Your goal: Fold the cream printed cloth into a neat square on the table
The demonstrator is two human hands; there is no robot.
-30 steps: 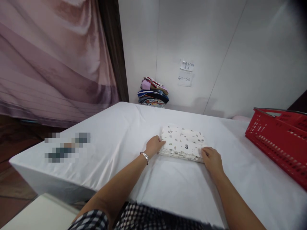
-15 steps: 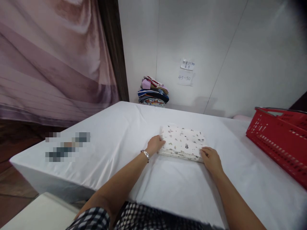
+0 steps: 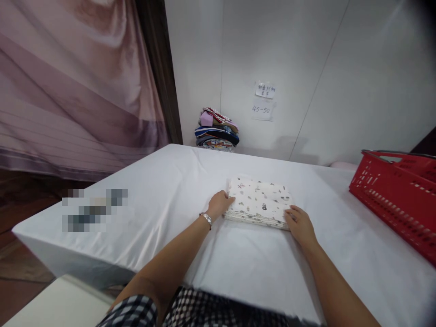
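Indoor room, plain workroom by look of it (whether in home or shop, cannot tell); pale panel wall (image 3: 306, 54) with straight seams; handwritten notes (image 3: 265, 91) stuck there, lower one reading 45-50; pile of folded fabrics (image 3: 217, 131) by wall; large table (image 3: 245, 268) draped in white; red shop-style basket (image 3: 391, 195); pink curtain (image 3: 75, 91) beside dark post (image 3: 160, 72); reddish-brown floor (image 3: 23, 259)

"How are the forearms (image 3: 175, 256) held?"
"Both are stretched forward and angled inward."
"And the left hand (image 3: 217, 205)?"
"It is turned inward, thumb extended."
"The right hand (image 3: 302, 226)?"
"Its fingers are seen bent."
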